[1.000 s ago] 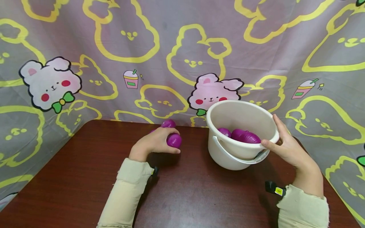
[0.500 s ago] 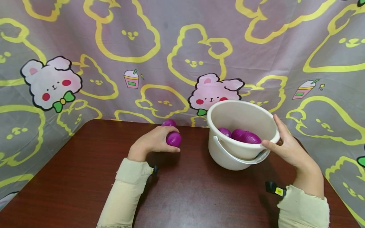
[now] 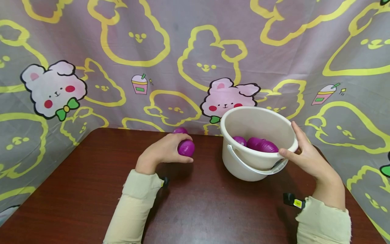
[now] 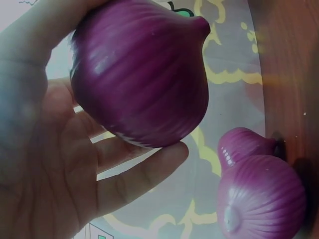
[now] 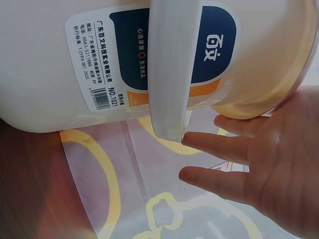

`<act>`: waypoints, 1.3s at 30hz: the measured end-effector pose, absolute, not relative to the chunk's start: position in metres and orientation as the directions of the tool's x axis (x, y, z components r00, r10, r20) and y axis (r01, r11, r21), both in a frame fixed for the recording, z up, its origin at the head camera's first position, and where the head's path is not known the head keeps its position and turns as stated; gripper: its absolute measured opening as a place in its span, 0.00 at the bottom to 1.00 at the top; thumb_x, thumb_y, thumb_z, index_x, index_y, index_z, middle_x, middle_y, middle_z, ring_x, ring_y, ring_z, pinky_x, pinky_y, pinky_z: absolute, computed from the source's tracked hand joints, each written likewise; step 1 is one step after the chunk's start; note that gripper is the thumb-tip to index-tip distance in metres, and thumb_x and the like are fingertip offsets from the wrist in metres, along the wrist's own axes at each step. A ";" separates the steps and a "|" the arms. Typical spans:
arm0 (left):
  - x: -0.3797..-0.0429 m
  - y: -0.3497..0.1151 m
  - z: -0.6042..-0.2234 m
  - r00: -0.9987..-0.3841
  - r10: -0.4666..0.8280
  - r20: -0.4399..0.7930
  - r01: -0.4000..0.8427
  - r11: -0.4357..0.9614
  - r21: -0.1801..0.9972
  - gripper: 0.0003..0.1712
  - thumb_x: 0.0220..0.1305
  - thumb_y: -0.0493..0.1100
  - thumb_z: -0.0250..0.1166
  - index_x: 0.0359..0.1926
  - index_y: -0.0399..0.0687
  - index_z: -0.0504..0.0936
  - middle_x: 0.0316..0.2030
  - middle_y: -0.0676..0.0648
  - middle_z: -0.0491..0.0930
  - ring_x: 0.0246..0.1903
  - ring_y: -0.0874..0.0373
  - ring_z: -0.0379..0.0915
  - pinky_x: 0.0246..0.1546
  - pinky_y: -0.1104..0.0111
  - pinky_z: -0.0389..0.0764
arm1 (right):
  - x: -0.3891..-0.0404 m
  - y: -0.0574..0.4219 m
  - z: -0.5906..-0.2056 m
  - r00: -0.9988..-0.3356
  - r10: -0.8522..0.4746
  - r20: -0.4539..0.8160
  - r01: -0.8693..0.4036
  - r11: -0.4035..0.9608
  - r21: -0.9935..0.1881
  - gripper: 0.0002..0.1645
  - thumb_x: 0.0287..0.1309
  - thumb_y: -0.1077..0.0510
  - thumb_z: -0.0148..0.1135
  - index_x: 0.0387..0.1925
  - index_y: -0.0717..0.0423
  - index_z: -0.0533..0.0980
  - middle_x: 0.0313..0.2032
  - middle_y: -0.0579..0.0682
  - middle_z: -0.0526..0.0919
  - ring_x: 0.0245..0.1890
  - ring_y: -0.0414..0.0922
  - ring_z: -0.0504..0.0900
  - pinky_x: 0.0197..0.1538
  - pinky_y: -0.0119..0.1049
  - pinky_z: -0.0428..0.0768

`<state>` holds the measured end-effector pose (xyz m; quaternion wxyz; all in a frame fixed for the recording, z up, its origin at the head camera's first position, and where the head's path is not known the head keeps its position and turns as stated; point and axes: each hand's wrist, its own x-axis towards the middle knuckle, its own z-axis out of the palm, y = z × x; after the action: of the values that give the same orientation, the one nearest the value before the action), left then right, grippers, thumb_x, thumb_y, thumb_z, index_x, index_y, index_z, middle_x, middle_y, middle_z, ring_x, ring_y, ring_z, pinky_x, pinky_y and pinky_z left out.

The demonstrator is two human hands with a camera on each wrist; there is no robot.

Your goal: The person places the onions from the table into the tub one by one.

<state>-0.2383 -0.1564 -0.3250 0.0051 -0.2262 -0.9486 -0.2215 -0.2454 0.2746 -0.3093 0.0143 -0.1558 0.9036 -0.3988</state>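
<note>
My left hand (image 3: 166,149) holds a purple onion (image 3: 186,148) between thumb and fingers, over the left-middle part of the table. Up close in the left wrist view, the held onion (image 4: 142,74) has its pointed tip to the right. Two more onions (image 4: 261,196) lie on the table beyond it; part of one onion (image 3: 180,130) shows behind the hand in the head view. With my right hand (image 3: 310,159) I grip the right rim of a cream bucket (image 3: 243,169), thumb over the front edge. Several onions (image 3: 263,145) lie inside the bucket.
The bucket's pale handle (image 3: 250,169) hangs down its front, and a printed label (image 5: 94,64) shows on the side in the right wrist view. A patterned curtain (image 3: 170,51) hangs right behind the dark wooden table (image 3: 207,206).
My left hand has risen very slightly with the onion, now covering more of the onions behind it. The right hand and bucket stay in place.
</note>
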 end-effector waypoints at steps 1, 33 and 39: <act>-0.238 -0.156 -0.324 -0.897 0.428 0.112 0.434 0.799 0.417 0.40 0.45 0.57 0.78 0.58 0.49 0.76 0.47 0.48 0.80 0.45 0.54 0.78 0.46 0.61 0.85 | -0.246 0.275 -0.309 -0.951 -0.293 0.098 -0.269 0.632 -0.727 0.61 0.63 0.49 0.60 0.78 0.44 0.26 0.77 0.65 0.33 0.67 0.69 0.52 0.59 0.55 0.77; -0.221 -0.144 -0.300 -0.855 0.479 0.200 0.517 0.749 0.415 0.39 0.46 0.57 0.78 0.58 0.50 0.76 0.48 0.53 0.79 0.45 0.59 0.77 0.44 0.65 0.84 | -0.247 0.277 -0.311 -0.949 -0.294 0.113 -0.279 0.619 -0.734 0.61 0.63 0.50 0.60 0.78 0.44 0.26 0.77 0.64 0.32 0.67 0.69 0.51 0.61 0.54 0.76; -0.217 -0.143 -0.299 -0.847 0.478 0.231 0.530 0.732 0.429 0.40 0.45 0.57 0.79 0.59 0.50 0.75 0.50 0.54 0.78 0.46 0.60 0.76 0.43 0.66 0.85 | -0.247 0.275 -0.311 -0.950 -0.293 0.106 -0.273 0.616 -0.739 0.61 0.63 0.49 0.60 0.78 0.43 0.26 0.77 0.64 0.31 0.68 0.70 0.49 0.62 0.68 0.70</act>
<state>-0.2168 -0.1429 -0.2985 0.0525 -0.2714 -0.9290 -0.2460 -0.2468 0.2752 -0.3112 0.0125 -0.1573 0.8988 -0.4090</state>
